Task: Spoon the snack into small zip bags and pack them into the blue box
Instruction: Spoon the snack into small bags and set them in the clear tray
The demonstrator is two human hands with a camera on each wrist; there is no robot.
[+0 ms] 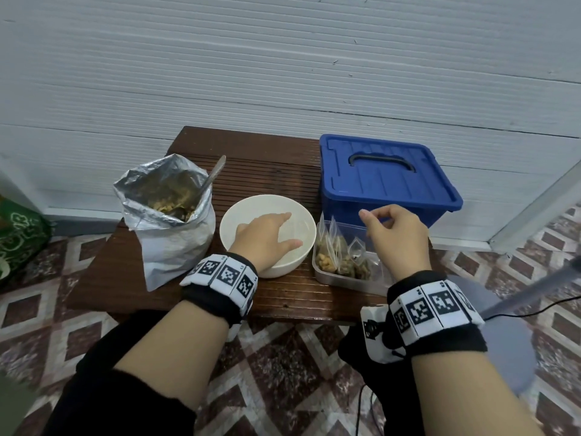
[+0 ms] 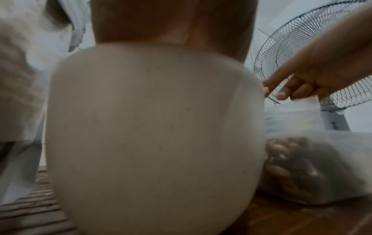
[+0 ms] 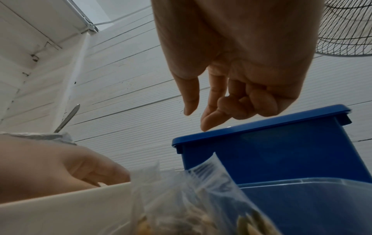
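Observation:
My left hand (image 1: 283,231) reaches into the white bowl (image 1: 301,215) with fingers stretched out, gripping nothing I can make out. My right hand (image 1: 374,220) hovers above a clear tray (image 1: 323,276) of filled zip bags (image 1: 342,256), thumb and index extended, other fingers loosely curled, empty. In the right wrist view the right hand (image 3: 197,120) hangs just before the blue box (image 3: 271,151), above the zip bags (image 3: 181,198). The blue box (image 1: 383,180) stands behind the tray with its lid on. An open foil snack bag (image 1: 176,234) at the left holds a spoon (image 1: 213,174).
Everything sits on a small dark wooden table (image 1: 267,171) against a white panelled wall. A standing fan (image 2: 302,47) is off to the right. The tiled floor surrounds the table, and a black cable (image 1: 534,311) trails at the right.

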